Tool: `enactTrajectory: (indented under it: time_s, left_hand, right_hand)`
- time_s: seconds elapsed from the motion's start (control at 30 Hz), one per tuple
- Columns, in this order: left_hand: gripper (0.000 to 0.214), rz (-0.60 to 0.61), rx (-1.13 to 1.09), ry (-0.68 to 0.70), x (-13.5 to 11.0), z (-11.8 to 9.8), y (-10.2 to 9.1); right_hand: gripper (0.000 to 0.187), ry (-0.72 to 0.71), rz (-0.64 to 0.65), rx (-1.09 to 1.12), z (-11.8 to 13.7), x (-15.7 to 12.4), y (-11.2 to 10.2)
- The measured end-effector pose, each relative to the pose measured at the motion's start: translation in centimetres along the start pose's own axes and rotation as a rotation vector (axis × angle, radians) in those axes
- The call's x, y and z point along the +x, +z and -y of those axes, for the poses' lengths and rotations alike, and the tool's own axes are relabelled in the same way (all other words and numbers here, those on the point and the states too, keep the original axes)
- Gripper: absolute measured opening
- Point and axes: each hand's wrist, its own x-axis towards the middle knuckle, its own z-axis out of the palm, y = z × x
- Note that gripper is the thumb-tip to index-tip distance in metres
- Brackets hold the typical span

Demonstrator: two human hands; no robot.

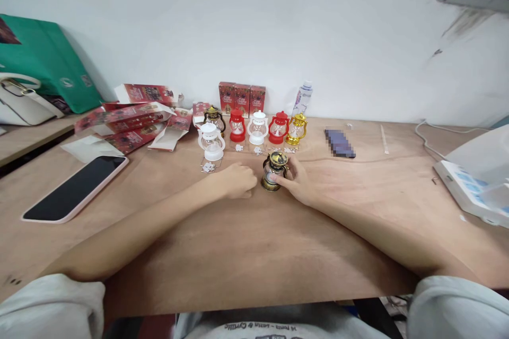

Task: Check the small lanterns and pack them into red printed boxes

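My right hand (299, 183) grips a small black-and-bronze lantern (272, 184) from its right side, thumb across the front of the glass. The lantern is upright on the wooden table. Just left of it, my left hand (240, 180) is closed with the fingers curled under, so whatever they may hold is hidden. Beyond my hands stand several more lanterns: a white one (212, 149) at the left, a bronze one (213, 115) behind it, then a red one (237, 127), a white one (258, 130), another red one (279, 130) and a gold one (297, 131).
Small flat pieces (208, 167) lie before the lanterns. Red boxes (242, 98) and a bottle (304, 96) stand by the wall. Flattened cartons (135, 122) and a phone (75, 189) lie left. A pixelated dark item (339, 143) and a white power strip (469, 188) are right.
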Motion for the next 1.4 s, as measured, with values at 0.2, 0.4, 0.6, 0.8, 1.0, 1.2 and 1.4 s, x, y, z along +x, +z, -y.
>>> enactTrajectory:
  time_s: [0.2,0.4,0.6,0.8,1.0,1.2,1.4]
  left_hand:
    - [0.014,-0.163,-0.066,-0.079,-2.0,2.3,-3.2]
    - [0.012,-0.480,-0.575,-0.008,-4.4,3.9,-5.9]
    - [0.007,-0.560,-0.818,0.022,-4.8,3.6,-6.2]
    - [0.004,-0.616,-0.908,0.026,-4.1,2.6,-6.1]
    - [0.007,-0.661,-0.921,-0.023,-2.1,0.7,-4.1]
    - [0.017,-0.595,-1.124,-0.069,-1.1,0.7,-3.2]
    - [0.010,-0.479,-1.629,0.031,-0.8,2.4,-3.2]
  right_hand:
    - [0.060,-0.018,0.031,0.030,0.1,-0.2,0.5]
    - [0.057,-0.014,0.223,0.172,0.7,-0.2,1.0]
    - [0.054,-0.036,0.264,0.112,0.5,-0.3,0.9]
    - [0.053,-0.063,0.309,0.061,0.3,-0.3,0.6]
    - [0.065,-0.086,0.353,0.078,0.1,-0.2,0.6]
    - [0.067,-0.093,0.374,0.089,-0.1,-0.2,0.5]
    - [0.056,-0.078,0.332,0.002,-0.4,-0.5,0.3]
